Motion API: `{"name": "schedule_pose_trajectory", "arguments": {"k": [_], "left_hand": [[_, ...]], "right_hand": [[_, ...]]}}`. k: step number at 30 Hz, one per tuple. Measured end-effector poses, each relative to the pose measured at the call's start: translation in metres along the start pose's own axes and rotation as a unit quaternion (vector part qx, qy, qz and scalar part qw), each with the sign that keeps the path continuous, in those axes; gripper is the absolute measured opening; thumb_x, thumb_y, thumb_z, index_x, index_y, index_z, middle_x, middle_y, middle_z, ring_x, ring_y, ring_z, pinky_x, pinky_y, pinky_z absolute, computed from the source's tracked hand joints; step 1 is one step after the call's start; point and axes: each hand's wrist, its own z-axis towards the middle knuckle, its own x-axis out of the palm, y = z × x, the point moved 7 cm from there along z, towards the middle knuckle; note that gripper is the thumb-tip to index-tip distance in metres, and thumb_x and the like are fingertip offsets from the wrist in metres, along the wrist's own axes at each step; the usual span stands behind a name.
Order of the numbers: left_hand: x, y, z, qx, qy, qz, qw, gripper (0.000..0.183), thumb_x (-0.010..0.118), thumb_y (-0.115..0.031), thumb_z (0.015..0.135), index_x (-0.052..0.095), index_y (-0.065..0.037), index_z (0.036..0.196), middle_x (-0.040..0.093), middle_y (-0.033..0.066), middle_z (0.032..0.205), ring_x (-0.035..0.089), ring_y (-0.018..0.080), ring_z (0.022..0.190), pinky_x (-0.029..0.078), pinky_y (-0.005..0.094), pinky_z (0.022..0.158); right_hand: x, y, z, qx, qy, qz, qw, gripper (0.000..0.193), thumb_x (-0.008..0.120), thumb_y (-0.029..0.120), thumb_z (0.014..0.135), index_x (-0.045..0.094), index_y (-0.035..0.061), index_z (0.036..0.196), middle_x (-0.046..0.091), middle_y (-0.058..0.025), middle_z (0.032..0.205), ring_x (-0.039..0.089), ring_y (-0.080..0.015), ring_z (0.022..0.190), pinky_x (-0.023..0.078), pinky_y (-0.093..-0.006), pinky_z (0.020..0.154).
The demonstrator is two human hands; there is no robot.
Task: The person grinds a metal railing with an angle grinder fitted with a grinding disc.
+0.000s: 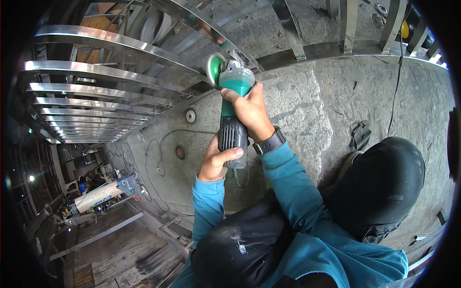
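Both of my hands are closed on a green and black angle grinder point(234, 126), held out in front of me. My left hand point(213, 159) wraps the black rear end of its body, thumb across the top. Farther forward, my right hand point(249, 109) grips the green part behind the grinder's head; a dark watch point(270, 140) is on that wrist. The green-faced disc point(215, 70) stands edge-up on the left of the head. It is beside a shiny metal frame point(189, 65); whether disc and metal touch I cannot tell.
Shiny metal bars point(101, 70) run along the left, and more upright bars point(346, 29) stand at the far side. On the concrete floor point(297, 115) lie loose discs point(191, 115), a power cord point(161, 139) and a dark cloth point(360, 134). A pale cylinder point(98, 196) lies at lower left.
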Motion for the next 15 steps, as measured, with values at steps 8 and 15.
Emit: {"name": "schedule_pose_trajectory", "arguments": {"k": [8, 15], "left_hand": [[-0.003, -0.001, 0.0, 0.015, -0.027, 0.038, 0.999, 0.058, 0.078, -0.015, 0.075, 0.056, 0.0, 0.126, 0.061, 0.0039, 0.106, 0.058, 0.0131, 0.095, 0.046, 0.0269, 0.085], [-0.014, 0.0, 0.005, 0.038, -0.012, 0.063, 0.997, 0.06, 0.075, -0.016, 0.075, 0.053, 0.003, 0.128, 0.065, 0.0099, 0.104, 0.066, 0.0193, 0.086, 0.055, 0.0319, 0.077]], "right_hand": [[0.013, -0.014, 0.009, 0.035, 0.07, 0.103, 0.992, 0.06, 0.078, 0.017, 0.083, 0.042, -0.0048, 0.125, 0.061, -0.013, 0.104, 0.063, -0.0176, 0.085, 0.054, -0.033, 0.068], [0.006, -0.008, 0.001, -0.013, 0.017, 0.082, 0.996, 0.065, 0.08, 0.018, 0.082, 0.04, -0.0063, 0.128, 0.061, -0.0157, 0.109, 0.063, -0.0196, 0.09, 0.055, -0.034, 0.074]]}}
